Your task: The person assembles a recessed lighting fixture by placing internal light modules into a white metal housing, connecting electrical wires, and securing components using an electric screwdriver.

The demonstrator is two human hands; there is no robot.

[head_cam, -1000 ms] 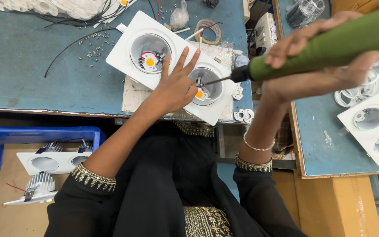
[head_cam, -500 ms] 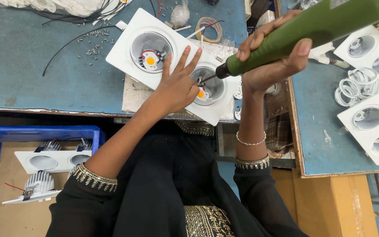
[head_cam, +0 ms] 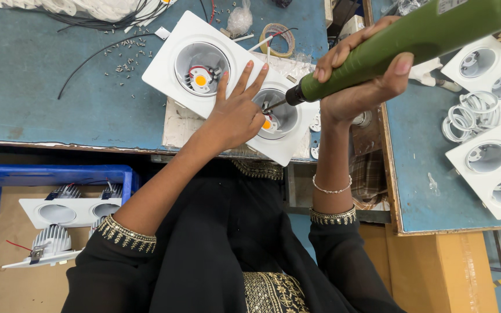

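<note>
A white twin downlight housing (head_cam: pixel 175 64) lies tilted on the blue bench, each round well showing an orange LED chip. My left hand (head_cam: pixel 236 113) presses flat on it between the two wells, fingers spread. My right hand (head_cam: pixel 358 78) grips a green electric screwdriver (head_cam: pixel 413 40), whose dark tip and bit point down into the nearer well (head_cam: pixel 282 119), beside the chip.
Loose screws (head_cam: pixel 126 61) and black wires lie at the bench's back left, with a tape roll (head_cam: pixel 276 32) behind the housing. More white twin housings (head_cam: pixel 491 168) and rings (head_cam: pixel 462 119) sit on the right table. A blue crate (head_cam: pixel 47 174) below left holds finished fixtures.
My right hand has swung the green screwdriver in from the right, and its bit now reaches into the nearer well. My left hand has stayed pressed on the housing.
</note>
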